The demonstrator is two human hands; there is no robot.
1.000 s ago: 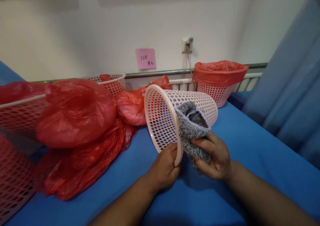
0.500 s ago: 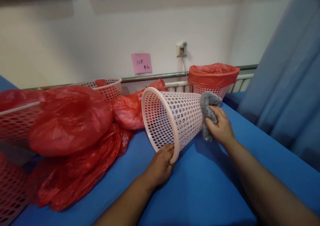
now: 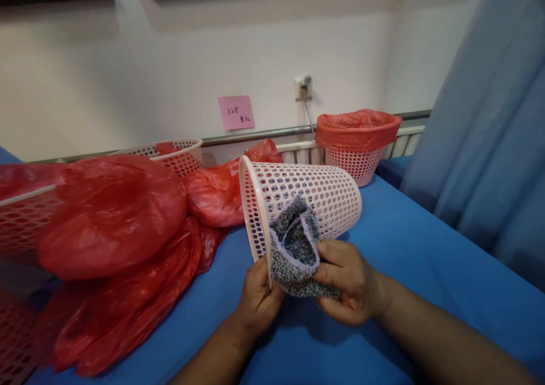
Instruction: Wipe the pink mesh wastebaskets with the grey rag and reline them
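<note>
A pale pink perforated plastic wastebasket (image 3: 336, 195) lies on its side on the blue bed surface, its open mouth to the left. My left hand (image 3: 258, 297) is closed on the near, lower part of its rim. My right hand (image 3: 351, 283) grips a grey speckled cloth (image 3: 293, 260) with a pale lilac edge. The cloth lies against the basket's side close to the rim, right beside my left hand. Part of the rim and the left fingertips are hidden by the cloth and the basket.
Red plastic bags (image 3: 119, 220) lie heaped at left among other pink baskets (image 3: 25, 220). A basket lined with a red bag (image 3: 357, 141) stands at the back right, near the bed rail (image 3: 264, 134). A blue curtain (image 3: 477, 141) hangs at right; a pink note (image 3: 236, 112) is on the wall.
My right hand and the cloth have moved from the basket's base end leftward and nearer, to the rim. The basket has turned slightly, so less of its inside shows. My left hand still holds the rim.
</note>
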